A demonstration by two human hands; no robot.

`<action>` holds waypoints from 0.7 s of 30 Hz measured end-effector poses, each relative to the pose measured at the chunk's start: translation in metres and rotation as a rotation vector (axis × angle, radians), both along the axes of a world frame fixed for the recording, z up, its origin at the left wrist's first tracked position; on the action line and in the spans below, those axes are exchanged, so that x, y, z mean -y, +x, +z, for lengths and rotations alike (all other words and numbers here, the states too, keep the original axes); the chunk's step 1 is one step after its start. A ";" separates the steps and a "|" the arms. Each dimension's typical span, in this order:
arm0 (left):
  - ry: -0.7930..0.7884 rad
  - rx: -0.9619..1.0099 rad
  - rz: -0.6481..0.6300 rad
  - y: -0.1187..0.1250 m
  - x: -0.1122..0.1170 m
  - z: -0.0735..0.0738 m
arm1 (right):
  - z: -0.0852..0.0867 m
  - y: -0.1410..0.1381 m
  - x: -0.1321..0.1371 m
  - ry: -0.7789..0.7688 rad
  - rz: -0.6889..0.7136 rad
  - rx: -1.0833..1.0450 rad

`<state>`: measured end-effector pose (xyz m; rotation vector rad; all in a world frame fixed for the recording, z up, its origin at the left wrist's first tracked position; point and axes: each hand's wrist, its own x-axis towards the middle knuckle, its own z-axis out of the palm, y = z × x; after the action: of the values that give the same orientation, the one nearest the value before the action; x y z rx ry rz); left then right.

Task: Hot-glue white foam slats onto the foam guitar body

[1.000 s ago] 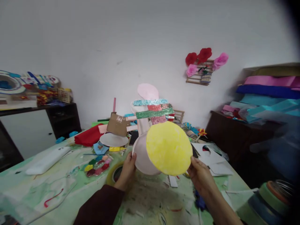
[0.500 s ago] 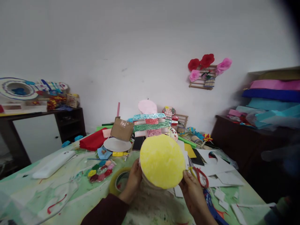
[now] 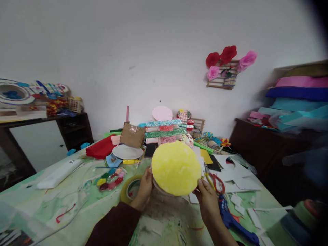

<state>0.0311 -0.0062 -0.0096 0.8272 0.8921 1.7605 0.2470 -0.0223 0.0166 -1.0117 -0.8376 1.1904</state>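
A round yellow-painted disc [image 3: 176, 169] is held up above the table, its painted face turned toward me. My left hand [image 3: 145, 186] grips its left edge, with the fingers partly hidden behind it. At the lower right edge, my right hand [image 3: 207, 196] pinches the disc between thumb and fingers. A pale rim shows under its lower left side. Beside my left hand lies a roll of clear tape [image 3: 126, 191]. Red-handled scissors [image 3: 219, 182] and a blue glue gun [image 3: 230, 218] lie right of my right hand.
A paint palette [image 3: 110, 181], a white plate [image 3: 127, 151] and a cardboard box [image 3: 132, 135] are at the left. Behind the disc stands a striped paper structure [image 3: 166, 131]. White board scraps [image 3: 238, 176] cover the right side, with a bottle [image 3: 294, 222] near the corner.
The view has tilted down slightly, so the scene sits higher in the picture. Both hands still hold the yellow disc, which has barely shifted. More of the glue gun and the bottle shows.
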 end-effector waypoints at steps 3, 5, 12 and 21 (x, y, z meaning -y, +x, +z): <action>-0.022 0.061 -0.011 0.000 0.000 0.000 | 0.004 0.003 0.002 0.053 -0.047 0.175; -0.029 0.094 -0.032 0.001 0.000 0.001 | 0.008 0.004 0.003 0.111 -0.044 0.280; -0.022 0.174 -0.101 0.001 0.002 0.010 | 0.014 0.005 0.008 0.194 -0.025 0.384; -0.035 0.314 -0.160 0.001 0.004 0.013 | 0.016 0.007 0.009 0.222 -0.020 0.351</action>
<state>0.0321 -0.0099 0.0033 0.5615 0.6292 1.6713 0.2537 -0.0314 0.0325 -1.0567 -1.2041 0.8902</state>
